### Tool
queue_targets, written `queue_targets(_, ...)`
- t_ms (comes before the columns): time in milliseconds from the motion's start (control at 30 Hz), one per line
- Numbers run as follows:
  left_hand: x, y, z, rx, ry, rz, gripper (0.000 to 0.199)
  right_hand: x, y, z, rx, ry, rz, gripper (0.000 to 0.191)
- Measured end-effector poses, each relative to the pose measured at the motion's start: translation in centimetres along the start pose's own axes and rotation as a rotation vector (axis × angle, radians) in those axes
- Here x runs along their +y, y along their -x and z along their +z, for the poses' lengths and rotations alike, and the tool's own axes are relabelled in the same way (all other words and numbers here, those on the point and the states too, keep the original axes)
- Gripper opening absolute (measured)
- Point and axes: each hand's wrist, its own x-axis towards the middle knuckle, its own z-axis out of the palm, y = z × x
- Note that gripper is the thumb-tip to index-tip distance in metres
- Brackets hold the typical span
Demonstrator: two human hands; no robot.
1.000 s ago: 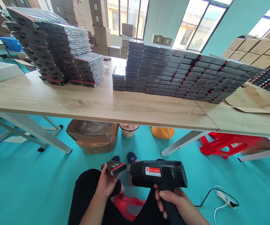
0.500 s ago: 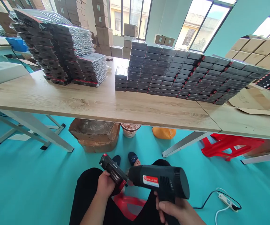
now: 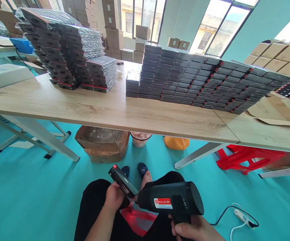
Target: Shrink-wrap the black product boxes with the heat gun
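My left hand (image 3: 114, 196) grips a slim black box (image 3: 122, 180) with a red end and pale lettering, tilted above my lap. My right hand (image 3: 188, 229) is wrapped round the handle of a black heat gun (image 3: 170, 199) that carries a red and white label. The gun's nozzle points left, close to the lower end of the box; whether they touch I cannot tell. Part of my left fingers is hidden under the box.
A wooden table (image 3: 104, 113) stands ahead, bearing wrapped black packs (image 3: 66, 53) and a long wall of black boxes (image 3: 185, 77). Below it are an open carton (image 3: 102, 145), a bin (image 3: 139, 140) and an orange bag (image 3: 176, 143). A power strip (image 3: 244, 217) lies on the floor at right.
The heat gun has dipped slightly, its nozzle now lower beside the box. The box in my left hand has turned a little. The view has shifted slightly.
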Motion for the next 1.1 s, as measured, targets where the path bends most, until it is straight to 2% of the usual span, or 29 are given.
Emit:
queue_targets(67,-0.1,0.2,0.1,0.004,-0.039,0.038,0.021,0.1,-0.5,-0.3,0.017,0.020,-0.017,0.044)
queue_targets(200,-0.7,0.5,0.5,-0.032,-0.171,0.080,0.017,-0.8,-1.3,-0.3,0.136,-0.045,-0.121,0.046)
queue_targets(367,-1.7,0.1,0.6,-0.046,-0.330,0.103,0.009,-2.6,-1.5,0.4,0.035,-0.158,-0.170,0.043)
queue_targets(533,-2.1,0.2,0.6,-0.021,-0.353,0.096,0.005,-3.3,-1.9,0.6,0.025,-0.193,-0.196,0.042)
queue_targets(633,-2.1,0.7,0.8,-0.053,-0.423,0.092,0.004,-3.5,-2.0,0.3,0.031,-0.180,-0.166,0.041)
queue_targets(700,-1.9,0.8,0.9,-0.087,-0.542,0.170,0.012,-3.7,-1.8,-0.1,0.041,-0.162,-0.163,0.040)
queue_targets(767,-1.7,0.6,0.8,-0.098,-0.734,0.317,0.021,-4.0,-1.6,-0.7,0.062,-0.135,-0.166,0.040)
queue_targets(900,-1.2,-0.8,-0.1,-0.042,-1.134,0.619,0.033,-4.1,-1.1,-1.7,0.122,-0.040,-0.140,0.036)
queue_targets(1033,-1.5,-2.2,-1.2,-0.028,-1.317,0.794,0.036,-3.8,-1.3,-0.9,-0.036,0.059,-0.116,0.040)
queue_targets(1100,-1.7,-2.5,-1.6,-0.033,-1.365,0.851,0.037,-3.9,-1.6,0.0,-0.064,0.103,-0.144,0.042)
